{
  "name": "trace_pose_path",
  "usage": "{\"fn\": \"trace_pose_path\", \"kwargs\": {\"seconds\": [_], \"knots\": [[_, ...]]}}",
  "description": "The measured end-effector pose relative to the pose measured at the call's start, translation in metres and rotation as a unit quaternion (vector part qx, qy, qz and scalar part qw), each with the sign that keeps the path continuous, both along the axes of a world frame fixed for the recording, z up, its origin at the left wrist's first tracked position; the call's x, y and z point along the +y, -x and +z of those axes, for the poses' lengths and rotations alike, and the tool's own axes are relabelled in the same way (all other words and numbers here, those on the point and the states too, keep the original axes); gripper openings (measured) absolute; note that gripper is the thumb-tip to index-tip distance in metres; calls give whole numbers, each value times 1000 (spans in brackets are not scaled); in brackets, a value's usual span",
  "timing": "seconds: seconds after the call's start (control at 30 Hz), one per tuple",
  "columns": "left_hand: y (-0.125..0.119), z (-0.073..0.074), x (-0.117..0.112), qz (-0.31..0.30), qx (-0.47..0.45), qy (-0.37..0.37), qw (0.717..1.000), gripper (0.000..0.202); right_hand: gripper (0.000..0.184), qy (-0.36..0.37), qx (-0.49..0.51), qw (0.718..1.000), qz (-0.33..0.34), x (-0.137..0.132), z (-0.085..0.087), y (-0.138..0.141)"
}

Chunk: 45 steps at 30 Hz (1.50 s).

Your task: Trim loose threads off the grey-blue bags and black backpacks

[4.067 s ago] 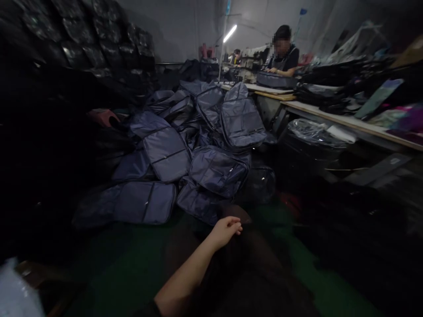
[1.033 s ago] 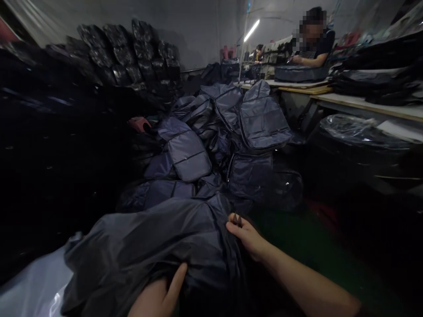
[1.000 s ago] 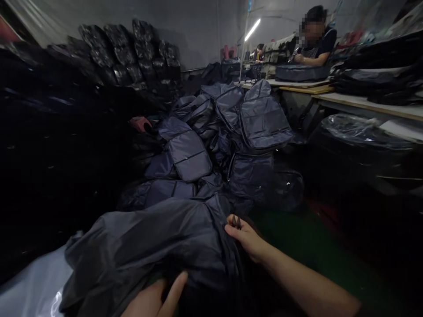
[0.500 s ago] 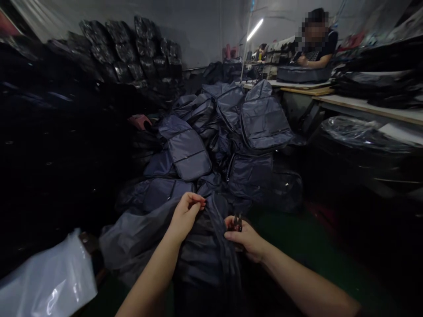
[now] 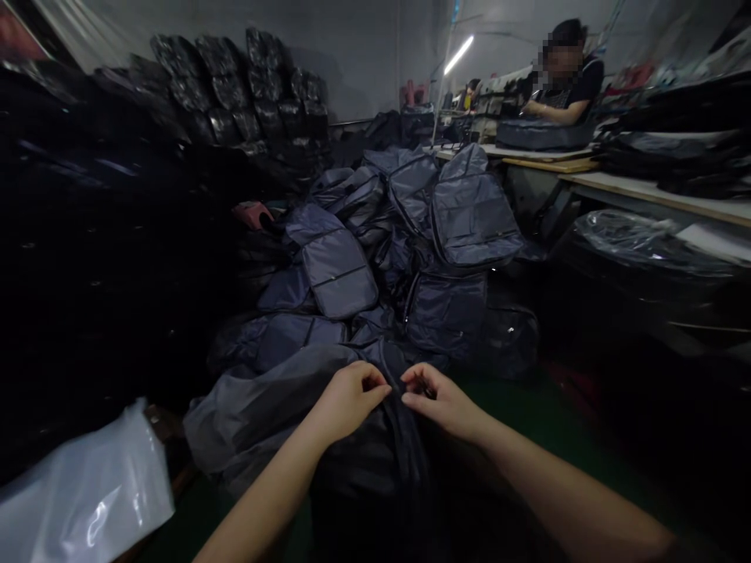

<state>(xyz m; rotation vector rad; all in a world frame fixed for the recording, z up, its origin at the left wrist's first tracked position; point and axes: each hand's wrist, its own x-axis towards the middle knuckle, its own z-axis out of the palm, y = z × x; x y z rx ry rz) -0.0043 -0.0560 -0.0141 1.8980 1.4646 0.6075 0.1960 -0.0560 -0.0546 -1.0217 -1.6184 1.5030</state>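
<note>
A dark navy fabric bag [image 5: 275, 407] lies across my lap at the bottom centre. My left hand [image 5: 350, 396] is closed in a pinch on the bag's upper edge. My right hand [image 5: 441, 399] sits right beside it, fingers closed; a small dark tool pokes out of its grip, and its fingertips touch the same edge. The two hands almost meet over the bag's seam.
A heap of navy bags [image 5: 399, 242] fills the floor ahead. Wrapped black bundles [image 5: 235, 86] are stacked at the back left. A clear plastic bag [image 5: 88, 493] lies at lower left. Another person [image 5: 563, 78] works at a long table [image 5: 645, 191] on the right.
My left hand came up from under the bag, over its top, and now pinches the edge next to my right hand. My right hand stayed at that edge.
</note>
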Motion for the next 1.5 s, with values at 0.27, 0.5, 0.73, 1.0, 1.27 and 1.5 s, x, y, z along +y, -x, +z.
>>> {"fn": "trace_pose_path", "kwargs": {"seconds": [0.27, 0.5, 0.73, 1.0, 1.27, 1.5], "knots": [[8, 7, -2, 27, -30, -19, 999, 14, 18, -345, -405, 846, 29, 13, 70, 4], [2, 8, -4, 26, -16, -62, 998, 10, 9, -464, -508, 719, 91, 17, 76, 32], [6, 7, 7, 190, -221, -56, 955, 26, 13, -399, -431, 809, -20, 23, 73, 18], [-24, -15, -12, 162, -34, -14, 986, 25, 29, -15, -56, 982, -181, 22, -17, -2], [-16, -17, -11, 156, -247, 160, 943, 16, 30, -11, 51, 992, -112, -6, -36, 17], [-10, -15, -12, 166, -324, 213, 907, 20, 27, -87, 16, 992, -93, 11, -17, 22]]}}
